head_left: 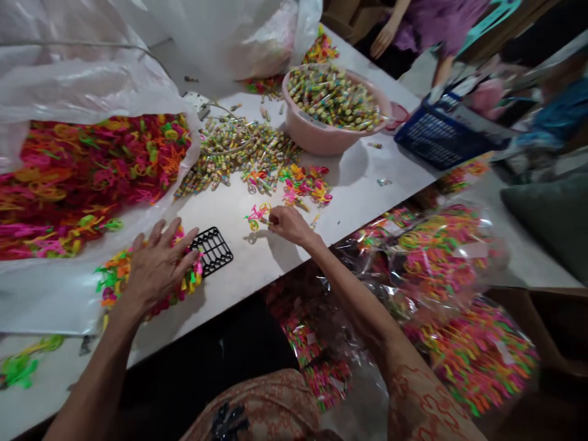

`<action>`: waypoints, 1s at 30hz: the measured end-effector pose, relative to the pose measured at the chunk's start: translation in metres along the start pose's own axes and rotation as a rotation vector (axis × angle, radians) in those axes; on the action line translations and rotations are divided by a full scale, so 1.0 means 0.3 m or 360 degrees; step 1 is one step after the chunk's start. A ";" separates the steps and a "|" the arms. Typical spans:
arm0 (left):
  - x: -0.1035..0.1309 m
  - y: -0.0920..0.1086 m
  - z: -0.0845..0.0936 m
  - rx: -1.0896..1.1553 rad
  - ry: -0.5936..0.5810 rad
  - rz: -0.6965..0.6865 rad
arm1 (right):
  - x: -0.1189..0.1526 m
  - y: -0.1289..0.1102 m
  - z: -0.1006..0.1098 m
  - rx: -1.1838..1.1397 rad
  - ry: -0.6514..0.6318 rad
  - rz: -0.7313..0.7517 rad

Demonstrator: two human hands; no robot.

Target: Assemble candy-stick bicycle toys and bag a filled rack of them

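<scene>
Near the bench [257, 263]'s front edge, the right hand [290, 224] pinches bright plastic pieces [258, 214], apparently a gathering step next needing a steady pinch, while the left hand [158, 263] lies splayed, ungripping, over a heap [113, 275].

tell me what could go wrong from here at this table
The basin looks heaped to its rim with tubes, so a knock might spill some. The pile under the left hand lies near the table edge, so some could get swept off. The toys pinched by the right hand might slip.
</scene>
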State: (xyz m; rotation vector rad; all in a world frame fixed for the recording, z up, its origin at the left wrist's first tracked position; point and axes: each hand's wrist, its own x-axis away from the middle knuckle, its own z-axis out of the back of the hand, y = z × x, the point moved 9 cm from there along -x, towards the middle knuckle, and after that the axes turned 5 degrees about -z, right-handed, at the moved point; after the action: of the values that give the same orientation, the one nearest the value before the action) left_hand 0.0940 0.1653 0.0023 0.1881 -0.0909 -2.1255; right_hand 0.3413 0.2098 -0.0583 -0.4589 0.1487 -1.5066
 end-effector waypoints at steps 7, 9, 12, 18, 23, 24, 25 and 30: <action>0.033 0.008 -0.029 -0.0074 -0.0091 -0.0135 | -0.017 -0.190 -0.232 -0.1331 -0.0192 0.0038; 0.050 0.011 -0.027 -0.0063 -0.0080 -0.0163 | -0.028 -0.236 -0.252 -0.1422 -0.0206 0.0047; 0.061 0.010 -0.022 -0.0051 -0.0029 -0.0156 | -0.039 -0.309 -0.236 -0.1354 -0.0078 0.0156; 0.055 0.009 -0.031 -0.0057 -0.0022 -0.0136 | -0.053 -0.453 -0.284 -0.1271 -0.0203 0.0358; 0.060 0.013 -0.031 -0.0046 -0.0004 -0.0154 | -0.043 -0.504 -0.302 -0.0715 -0.0258 0.0437; 0.061 0.016 -0.031 -0.0036 -0.0001 -0.0168 | -0.038 -0.510 -0.301 -0.0594 -0.0253 0.0439; 0.062 0.020 -0.031 -0.0025 0.0002 -0.0192 | -0.033 -0.518 -0.301 -0.0490 -0.0260 0.0449; 0.061 0.045 -0.033 0.0011 0.0038 -0.0370 | -0.037 -0.563 -0.322 -0.0294 -0.0393 0.0646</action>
State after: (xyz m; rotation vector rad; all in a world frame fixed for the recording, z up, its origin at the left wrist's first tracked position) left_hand 0.0974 0.1427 -0.0073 0.2376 -0.0653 -2.3538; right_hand 0.1482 0.2018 -0.0837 -0.7132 0.1757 -1.0334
